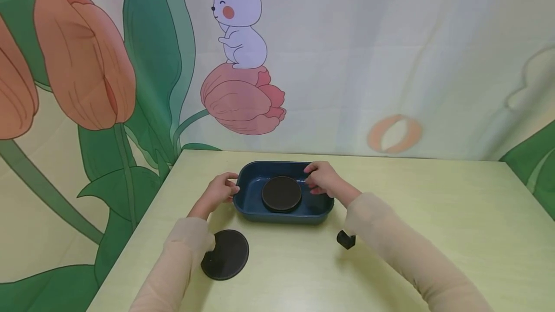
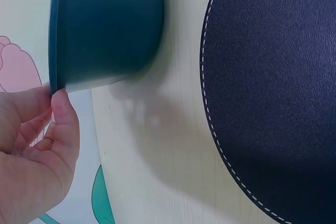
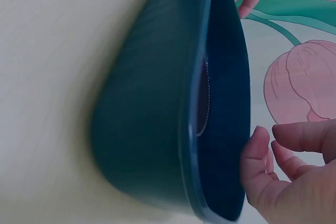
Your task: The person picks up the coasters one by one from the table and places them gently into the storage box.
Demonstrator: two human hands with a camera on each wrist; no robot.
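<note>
A dark blue rectangular basin (image 1: pixel 282 218) with rounded corners sits on the table. Inside it is a round black stitched coaster (image 1: pixel 282 193), which looks raised above the basin floor. My left hand (image 1: pixel 218 188) pinches the basin's left rim between thumb and fingers, as the left wrist view (image 2: pixel 44 150) also shows. Over the right part of the basin hovers my right hand (image 1: pixel 323 179), thumb and fingers apart and bent, holding nothing. Another black coaster (image 1: pixel 226 255) with white stitching lies on the table by the left sleeve.
A small black object (image 1: pixel 346 240) stands beside the right sleeve, partly covered by it. The pale table (image 1: pixel 433 206) ends at a hanging cloth (image 1: pixel 347 61) printed with tulips and a rabbit.
</note>
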